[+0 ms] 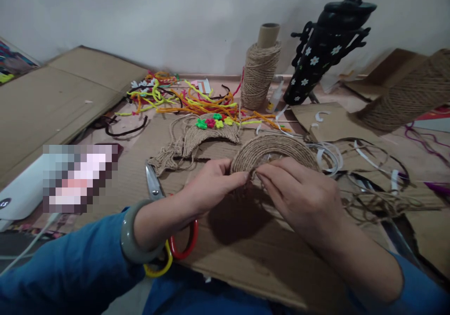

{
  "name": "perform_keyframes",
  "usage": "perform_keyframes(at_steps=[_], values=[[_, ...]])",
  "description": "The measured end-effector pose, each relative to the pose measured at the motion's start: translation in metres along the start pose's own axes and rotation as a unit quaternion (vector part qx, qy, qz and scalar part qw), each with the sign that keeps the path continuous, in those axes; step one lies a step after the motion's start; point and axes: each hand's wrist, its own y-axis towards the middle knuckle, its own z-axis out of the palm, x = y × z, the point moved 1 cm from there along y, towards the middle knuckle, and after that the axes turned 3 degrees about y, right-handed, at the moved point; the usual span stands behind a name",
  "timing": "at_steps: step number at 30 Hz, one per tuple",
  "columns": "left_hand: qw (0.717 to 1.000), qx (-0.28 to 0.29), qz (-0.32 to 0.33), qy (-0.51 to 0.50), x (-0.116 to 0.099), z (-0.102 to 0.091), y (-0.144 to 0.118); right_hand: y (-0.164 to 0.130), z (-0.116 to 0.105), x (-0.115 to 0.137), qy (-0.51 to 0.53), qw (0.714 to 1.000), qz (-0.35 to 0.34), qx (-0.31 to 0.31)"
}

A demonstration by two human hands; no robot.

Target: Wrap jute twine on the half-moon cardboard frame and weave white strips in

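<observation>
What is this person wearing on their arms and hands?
Both arms are in blue sleeves, pushed back from the wrists. The left hand is bare, with a thick grey-green bangle on that wrist. The right hand is bare too; no ring, watch or glove shows on either.

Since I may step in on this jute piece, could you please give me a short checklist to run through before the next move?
1. Both hands on the work: left hand and right hand pinch the jute-wrapped arch at its near end: ok.
2. Arch wrap even: visible turns lie tight: ok.
3. Loose twine end under control: hidden by fingers: cannot tell.
4. Jute spool upright behind the work: ok.
5. Scissors at hand: lying beside the left wrist: ok.
6. Cardboard free of clutter: strips and twine scraps at right: not ok.
</observation>
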Motion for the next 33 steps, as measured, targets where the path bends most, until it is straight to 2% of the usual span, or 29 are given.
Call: perform_keyframes(at_steps=[7,11,22,33], values=[[0.993,0.034,-0.023,-0.112,-0.0006,0.0021,-0.0020,0.0007,0.0032,-0.0011,0.008,1.000,0.001,0.001],[0.988,0.046,-0.039,-0.141,0.0028,0.0009,-0.0016,-0.0003,0.0017,-0.0016,0.007,1.000,0.006,0.005],[0.991,0.046,-0.026,-0.125,0.0026,0.0004,0.0003,-0.0021,-0.0052,-0.0005,-0.014,0.999,-0.022,0.022],[0.997,0.048,-0.005,-0.056,0.0024,-0.0008,-0.0011,-0.0012,-0.0054,-0.0004,-0.011,0.999,-0.027,0.032]])
